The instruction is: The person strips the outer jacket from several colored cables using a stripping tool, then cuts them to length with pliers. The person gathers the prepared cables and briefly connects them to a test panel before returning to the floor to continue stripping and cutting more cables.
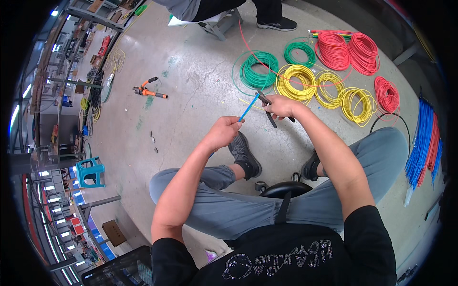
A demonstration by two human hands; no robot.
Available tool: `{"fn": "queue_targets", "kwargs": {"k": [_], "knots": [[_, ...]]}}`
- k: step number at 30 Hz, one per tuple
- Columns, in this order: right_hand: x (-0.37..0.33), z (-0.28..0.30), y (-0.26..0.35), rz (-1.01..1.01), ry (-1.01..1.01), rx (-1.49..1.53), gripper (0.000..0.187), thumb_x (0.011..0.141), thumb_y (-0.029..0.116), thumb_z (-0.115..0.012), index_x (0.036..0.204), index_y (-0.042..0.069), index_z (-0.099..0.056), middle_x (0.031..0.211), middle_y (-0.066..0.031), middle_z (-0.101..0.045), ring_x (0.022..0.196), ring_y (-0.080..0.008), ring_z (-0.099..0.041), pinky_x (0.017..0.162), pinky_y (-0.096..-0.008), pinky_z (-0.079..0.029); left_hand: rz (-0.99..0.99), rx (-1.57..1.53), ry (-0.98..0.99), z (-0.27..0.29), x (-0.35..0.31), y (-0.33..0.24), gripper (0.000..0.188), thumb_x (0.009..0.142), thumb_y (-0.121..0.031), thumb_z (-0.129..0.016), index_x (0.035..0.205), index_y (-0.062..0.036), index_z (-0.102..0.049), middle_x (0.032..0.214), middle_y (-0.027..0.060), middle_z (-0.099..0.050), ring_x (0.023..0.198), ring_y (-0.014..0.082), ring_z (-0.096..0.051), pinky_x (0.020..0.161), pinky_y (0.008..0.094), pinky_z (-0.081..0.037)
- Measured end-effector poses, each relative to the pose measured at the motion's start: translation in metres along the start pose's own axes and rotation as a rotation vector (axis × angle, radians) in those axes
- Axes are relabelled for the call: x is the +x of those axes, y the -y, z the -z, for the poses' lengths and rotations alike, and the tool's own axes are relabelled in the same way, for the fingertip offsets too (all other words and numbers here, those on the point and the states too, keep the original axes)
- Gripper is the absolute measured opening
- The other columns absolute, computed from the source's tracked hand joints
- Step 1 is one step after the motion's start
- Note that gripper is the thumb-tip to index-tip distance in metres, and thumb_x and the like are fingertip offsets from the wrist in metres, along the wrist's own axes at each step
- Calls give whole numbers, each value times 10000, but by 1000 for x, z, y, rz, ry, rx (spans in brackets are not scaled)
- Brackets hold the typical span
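Note:
My left hand (224, 132) is closed around a length of blue wire (248, 107), which slants up and to the right from the fingers. In my right hand (281, 107) is a pair of dark-handled pliers (270, 117), with the handles spread somewhat apart. The jaws meet the upper end of the blue wire; whether they bite into it is too small to tell. More of the blue wire passes below my left wrist, mostly hidden by the forearm.
Coils of green wire (258, 70), yellow wire (296, 82) and red wire (331, 50) lie on the floor ahead right. Bundled blue wires (420, 138) lie far right. An orange-handled tool (151, 90) rests ahead left. A teal stool (90, 172) stands left; another person (210, 9) sits ahead.

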State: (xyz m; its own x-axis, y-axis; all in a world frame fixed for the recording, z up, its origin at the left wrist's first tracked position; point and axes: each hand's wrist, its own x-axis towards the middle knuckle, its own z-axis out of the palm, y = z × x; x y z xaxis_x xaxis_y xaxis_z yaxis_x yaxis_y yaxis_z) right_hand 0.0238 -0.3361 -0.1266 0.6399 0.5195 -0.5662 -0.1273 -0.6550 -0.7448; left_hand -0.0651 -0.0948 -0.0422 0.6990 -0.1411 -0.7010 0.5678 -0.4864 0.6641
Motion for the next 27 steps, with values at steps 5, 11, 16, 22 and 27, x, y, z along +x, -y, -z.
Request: {"fn": "queue_targets", "kwargs": {"k": [5, 11, 16, 22, 27], "knots": [[11, -4, -10, 32, -84, -136, 328, 957, 343, -620, 1087, 43, -650, 913, -53, -663, 784, -197, -635, 703, -408, -508, -46, 73, -37, 1, 4, 3, 341, 1038, -207, -532, 1322, -43, -626, 669, -55, -484, 506, 44, -388, 440, 240, -310], [11, -12, -18, -105, -22, 360, 334, 955, 365, -618, 1126, 78, -638, 920, -9, -695, 821, -186, -651, 727, -377, -495, -200, 166, -103, 6, 4, 5, 320, 1035, -213, -522, 1251, -10, -645, 673, -8, -568, 567, 77, -477, 527, 281, -396], [8, -29, -20, -1, 29, 581, 221, 967, 256, -642, 925, 43, -604, 772, -43, -641, 688, -175, -674, 575, -344, -536, -320, 364, -182, 9, 8, 11, 270, 1016, -201, -533, 1064, 26, -669, 664, 36, -599, 616, 126, -552, 608, 328, -456], [15, -48, -22, 39, -114, 498, 341, 928, 273, -700, 716, 28, -593, 637, -68, -587, 504, -167, -564, 489, -357, -478, -295, 494, -264, 23, 3, 11, 251, 958, -218, -608, 945, 22, -676, 717, 202, -630, 671, 343, -625, 674, 449, -477], [23, -62, -27, 115, -420, 290, 386, 876, 380, -743, 744, 36, -627, 675, -96, -628, 634, -221, -623, 630, -386, -501, -335, 570, -325, 53, -6, 6, 254, 972, -232, -596, 968, 7, -683, 724, 177, -640, 663, 310, -623, 664, 430, -474]]}}
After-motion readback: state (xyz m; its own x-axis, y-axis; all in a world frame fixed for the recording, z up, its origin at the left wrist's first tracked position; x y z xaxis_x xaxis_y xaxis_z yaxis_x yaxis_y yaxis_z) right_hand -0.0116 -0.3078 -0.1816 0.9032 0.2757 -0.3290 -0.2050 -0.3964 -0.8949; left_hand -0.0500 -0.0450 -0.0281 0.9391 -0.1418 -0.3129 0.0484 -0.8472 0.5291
